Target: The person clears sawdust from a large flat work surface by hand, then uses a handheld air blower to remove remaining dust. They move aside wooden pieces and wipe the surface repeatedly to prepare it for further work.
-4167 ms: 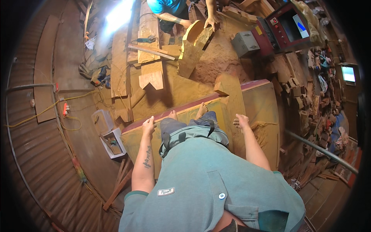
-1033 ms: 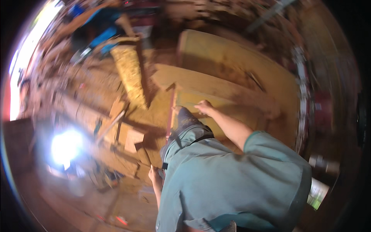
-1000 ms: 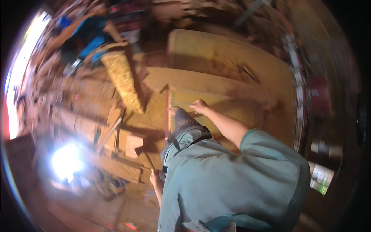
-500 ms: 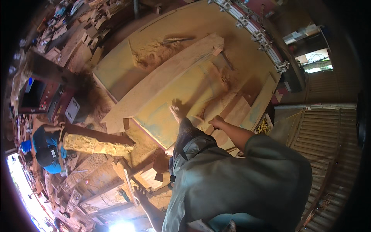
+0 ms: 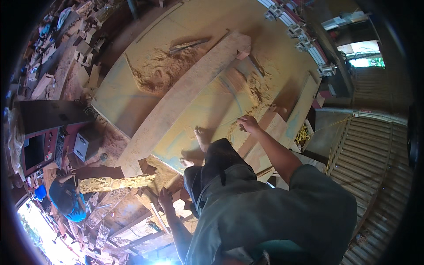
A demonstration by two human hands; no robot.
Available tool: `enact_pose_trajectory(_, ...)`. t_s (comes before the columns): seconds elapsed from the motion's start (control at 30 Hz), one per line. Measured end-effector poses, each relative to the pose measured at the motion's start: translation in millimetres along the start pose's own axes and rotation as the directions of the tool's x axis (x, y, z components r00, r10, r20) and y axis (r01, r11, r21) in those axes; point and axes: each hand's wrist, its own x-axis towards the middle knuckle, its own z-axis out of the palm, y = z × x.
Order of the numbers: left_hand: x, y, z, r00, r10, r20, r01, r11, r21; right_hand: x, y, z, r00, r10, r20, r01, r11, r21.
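My right hand (image 5: 248, 123) hangs over a sawdust-covered flat bed (image 5: 212, 110), its fingers loosely curled and nothing visible in them. Lower down on the left, my left hand (image 5: 166, 197) is held out with fingers loosely extended, holding nothing I can see. It is nearest to some wood offcuts (image 5: 179, 205) and the tip of a carved wooden piece (image 5: 117, 183). A long wide plank (image 5: 185, 95) lies slantwise across the bed. My bare feet (image 5: 202, 138) are at the bed's near side, beside that plank.
A person in blue (image 5: 66, 198) bends beside the carved piece at left. A dark red control cabinet (image 5: 51, 145) with a screen stands behind. Sawdust heaps (image 5: 154, 73) lie on the bed. A metal rail (image 5: 304, 42) runs at far right, and yellow cord (image 5: 302, 134) is bunched nearby.
My body and view have shifted forward, and both feet now show on the bed. My left hand has risen and its fingers are less spread. My right arm has stretched farther out.
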Motion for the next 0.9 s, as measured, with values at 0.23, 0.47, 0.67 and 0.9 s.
enact_pose_trajectory(0.23, 56, 6, -26, 0.994, -0.066, 0.086, 0.062, 0.997, 0.053, 47, -1, 7, 0.992, 0.104, -0.065, -0.109, 0.991, -0.081)
enact_pose_trajectory(0.47, 90, 60, 9, 0.968, -0.240, -0.069, 0.235, 0.969, -0.080, 162, 47, 70, 0.973, -0.221, 0.063, 0.229, 0.916, -0.328)
enact_pose_trajectory(0.67, 129, 95, 51, 0.993, -0.113, 0.021, 0.102, 0.954, 0.281, 263, 37, 125, 0.997, 0.024, -0.072, -0.039, 0.973, -0.226)
enact_pose_trajectory(0.9, 264, 12, -33, 0.936, 0.337, 0.106, -0.327, 0.712, 0.621, 385, 104, 154, 0.941, -0.038, -0.337, -0.043, 0.972, -0.229)
